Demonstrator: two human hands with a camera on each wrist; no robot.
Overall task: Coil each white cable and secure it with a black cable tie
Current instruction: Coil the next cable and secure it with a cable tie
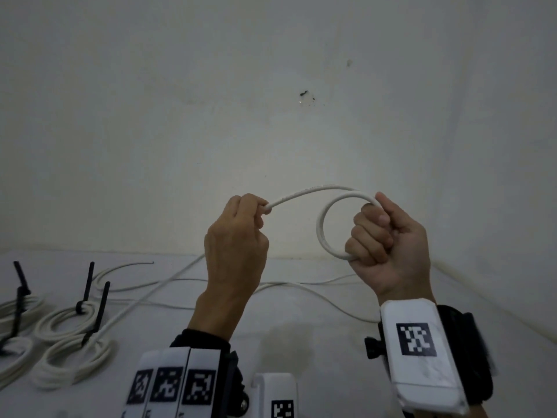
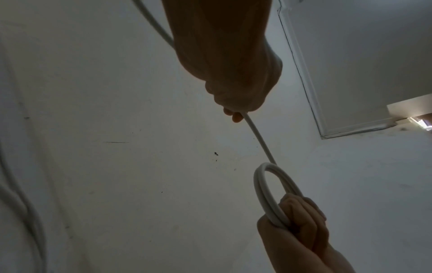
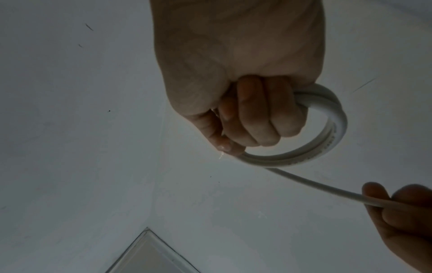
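Observation:
Both hands are raised in front of a white wall with one white cable (image 1: pixel 320 227) between them. My right hand (image 1: pixel 384 236) grips a small round coil (image 3: pixel 327 140) of two turns in its fist, thumb up. From the coil's top a free strand (image 1: pixel 304 193) arcs left to my left hand (image 1: pixel 241 233), which pinches it between thumb and curled fingers. In the left wrist view the strand (image 2: pixel 257 138) runs from the left hand (image 2: pixel 233 103) down to the coil (image 2: pixel 264 190). The rest of this cable trails down behind the left hand onto the table.
Loose white cable (image 1: pixel 168 285) snakes across the grey table (image 1: pixel 301 312) behind my wrists. At the left lie several finished white coils (image 1: pixel 64 324), each bound with a black cable tie (image 1: pixel 89 282) whose tail sticks up. A plain wall (image 1: pixel 271 116) stands close behind.

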